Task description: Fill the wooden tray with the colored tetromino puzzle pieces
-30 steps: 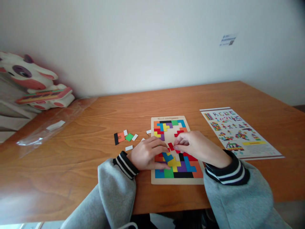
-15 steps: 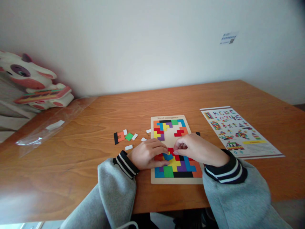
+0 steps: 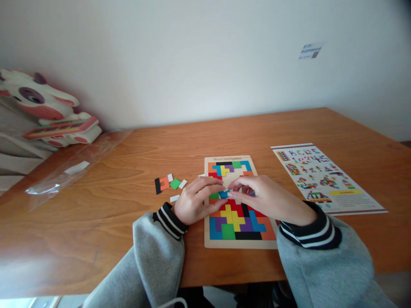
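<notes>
A wooden puzzle board (image 3: 240, 244) with many coloured block pieces lies flat on the table. Over its middle, a small blue puzzle piece (image 3: 224, 194) sits between my two hands. My left hand (image 3: 197, 201) reaches in from the left, thumb below the piece and fingers above it. From the right, my right hand (image 3: 261, 194) has thumb and forefinger pinched at the piece's other end. Both hands hide parts of the board's middle. A green piece in the board shows just left of the blue one.
Loose pieces lie left of the board: black (image 3: 157, 186), orange (image 3: 165, 183), green (image 3: 175, 184) and several white ones. A printed pattern sheet (image 3: 349, 207) is at the right. At the far left are a clear plastic bag (image 3: 48, 186) and a cow-shaped toy (image 3: 73, 136) with a keyboard.
Both hands have moved up the board, away from me, and the blue piece has moved up with them. The right fingers have come over to the blue piece.
</notes>
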### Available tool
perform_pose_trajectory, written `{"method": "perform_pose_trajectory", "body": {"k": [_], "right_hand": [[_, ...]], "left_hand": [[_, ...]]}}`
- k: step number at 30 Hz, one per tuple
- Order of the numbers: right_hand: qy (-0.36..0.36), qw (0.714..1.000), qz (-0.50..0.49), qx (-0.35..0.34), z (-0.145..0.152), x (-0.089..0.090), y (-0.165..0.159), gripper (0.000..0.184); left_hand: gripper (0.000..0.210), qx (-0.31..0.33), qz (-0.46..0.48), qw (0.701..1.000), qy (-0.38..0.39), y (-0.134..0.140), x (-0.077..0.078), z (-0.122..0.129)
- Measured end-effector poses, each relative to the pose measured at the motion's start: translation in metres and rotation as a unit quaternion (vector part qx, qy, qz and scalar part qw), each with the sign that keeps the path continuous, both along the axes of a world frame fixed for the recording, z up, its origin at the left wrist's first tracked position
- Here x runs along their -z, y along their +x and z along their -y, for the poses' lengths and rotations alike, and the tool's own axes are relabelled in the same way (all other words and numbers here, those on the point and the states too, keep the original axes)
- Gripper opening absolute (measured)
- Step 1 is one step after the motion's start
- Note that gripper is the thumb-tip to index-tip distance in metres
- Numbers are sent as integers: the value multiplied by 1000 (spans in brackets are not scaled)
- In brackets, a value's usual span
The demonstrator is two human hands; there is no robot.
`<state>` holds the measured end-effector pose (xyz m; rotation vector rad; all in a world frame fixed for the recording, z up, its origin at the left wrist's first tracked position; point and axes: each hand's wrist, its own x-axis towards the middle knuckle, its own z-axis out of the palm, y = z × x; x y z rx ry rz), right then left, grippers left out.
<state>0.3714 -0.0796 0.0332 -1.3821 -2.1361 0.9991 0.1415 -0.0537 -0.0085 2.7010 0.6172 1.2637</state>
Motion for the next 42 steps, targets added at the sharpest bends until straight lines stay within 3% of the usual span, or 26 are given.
{"method": "perform_pose_trajectory", "body": {"k": [6,9,13,16,22,42], "right_hand": [[-15,1000,7,-21,1,7,-4,19],[-3,999,47,21,-3,8,4,17],[74,983,133,100,-8,11,15,17],[104,972,170,124,-9,13,17,15],[88,972,182,120,-7,10,12,12],[138,962,205,114,-7,12,16,15]], "left_hand": [[33,30,-8,999,-18,1,1,2],[29,12,-7,1000,-24,1,1,2],[10,41,-44,998,-20,1,5,0],[15,49,-89,994,-30,1,9,0],[13,71,-135,987,-42,0,9,1],[12,91,-115,988,-55,0,10,2]]}}
